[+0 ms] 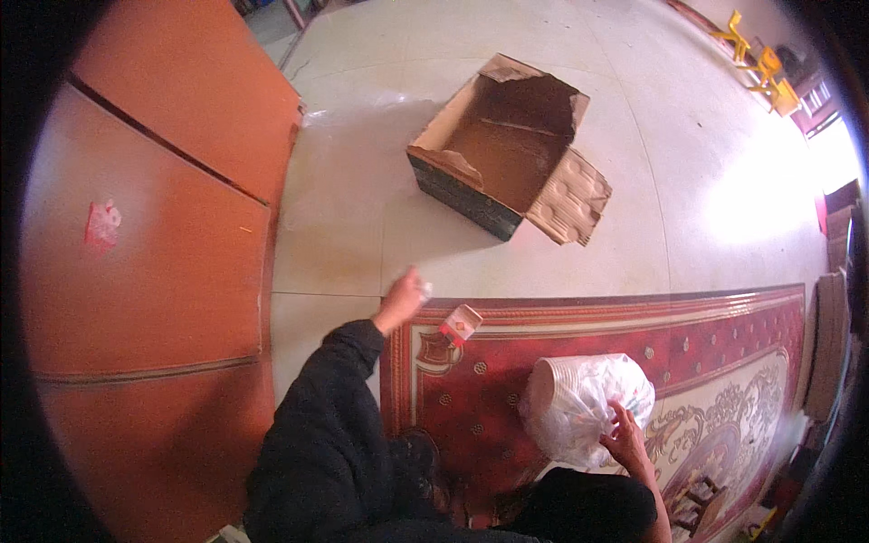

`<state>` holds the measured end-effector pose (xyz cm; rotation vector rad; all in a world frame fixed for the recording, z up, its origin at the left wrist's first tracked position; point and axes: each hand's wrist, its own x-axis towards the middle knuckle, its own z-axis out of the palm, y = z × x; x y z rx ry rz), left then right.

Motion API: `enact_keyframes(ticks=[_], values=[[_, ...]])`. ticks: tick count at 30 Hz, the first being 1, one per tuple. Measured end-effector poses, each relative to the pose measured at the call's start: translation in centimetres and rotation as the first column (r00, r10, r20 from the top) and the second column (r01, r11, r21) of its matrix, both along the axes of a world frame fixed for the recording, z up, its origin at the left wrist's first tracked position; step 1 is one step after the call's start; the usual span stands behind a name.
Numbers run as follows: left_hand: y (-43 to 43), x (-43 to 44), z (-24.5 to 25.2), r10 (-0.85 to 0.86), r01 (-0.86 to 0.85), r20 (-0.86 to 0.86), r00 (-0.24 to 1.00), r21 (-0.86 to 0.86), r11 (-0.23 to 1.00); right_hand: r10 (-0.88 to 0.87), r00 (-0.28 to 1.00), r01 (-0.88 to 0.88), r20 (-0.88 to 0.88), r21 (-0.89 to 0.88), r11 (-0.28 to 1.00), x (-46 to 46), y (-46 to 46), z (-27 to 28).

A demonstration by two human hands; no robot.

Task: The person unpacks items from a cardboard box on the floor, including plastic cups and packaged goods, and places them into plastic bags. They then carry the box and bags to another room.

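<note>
My left hand (pixel 402 302) is closed around a small whitish thing, too blurred to name, above the edge of the patterned red rug (pixel 489 407). Just right of it, a small red and white carton (pixel 461 325) lies on the rug. My right hand (pixel 626 438) has its fingers spread and bent at the near right side of a clear plastic bag (pixel 570 427), which holds a stack of round white containers (pixel 567 383). Whether its fingertips touch the bag cannot be told.
A torn, open cardboard box (pixel 502 149) stands on the pale tiled floor (pixel 339 224) ahead, one flap folded outward. Orange-brown panels (pixel 170 271) line the left side. Small yellow chairs (pixel 767 68) stand at the far right. Stacked flat items (pixel 828 346) border the right edge.
</note>
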<state>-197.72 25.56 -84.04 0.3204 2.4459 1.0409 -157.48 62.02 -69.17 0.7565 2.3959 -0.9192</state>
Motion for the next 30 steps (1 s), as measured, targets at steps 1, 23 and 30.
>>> enact_keyframes(ticks=[1, 23, 30], values=[[1.2, 1.0, -0.9, -0.063, 0.063, -0.084, 0.994, -0.008, 0.998, -0.006, 1.000, 0.006, -0.006, 0.001, 1.000, -0.4, -0.1, -0.3], [0.4, -13.0, 1.9, -0.003, -0.225, -0.452, 0.892, -0.449, 0.865, -0.340, 0.937, 0.330, -0.084, -0.112, 0.937, 5.2, -0.1, 0.2], [1.1, -10.8, 2.2, 0.183, -0.329, -0.327, 0.927, -0.475, 0.817, -0.322, 0.910, 0.332, -0.262, -0.006, 0.943, 5.4, 0.0, 0.9]])
